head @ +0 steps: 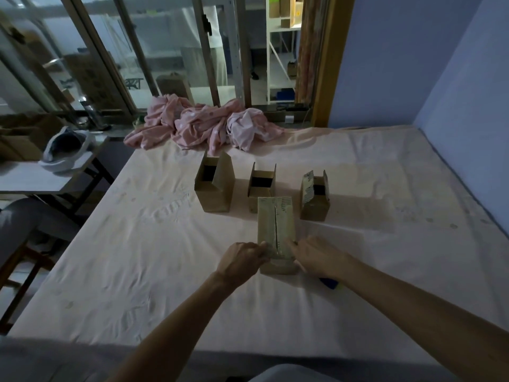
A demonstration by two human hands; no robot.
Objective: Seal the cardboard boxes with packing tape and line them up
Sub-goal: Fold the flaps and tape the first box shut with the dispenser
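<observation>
Between your hands, on the sheet point(137, 244): closed box point(276, 230), flaps meeting at a centre seam, print illegible. Your left hand point(242, 259) grips its near-left edge; your right hand point(316, 257) presses fingers on top. Beyond: three open boxes point(261, 188).

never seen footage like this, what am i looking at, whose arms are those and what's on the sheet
There is no machine: this is one camera worn on a person's head, looking down at their bare arms. The left hand holds the near box, whose flaps are closed, while the right hand presses its top. Behind it stand three open boxes on a pale sheet. Pink cloth is heaped at the far edge. A blue thing peeks from under the right wrist, unclear what.
</observation>
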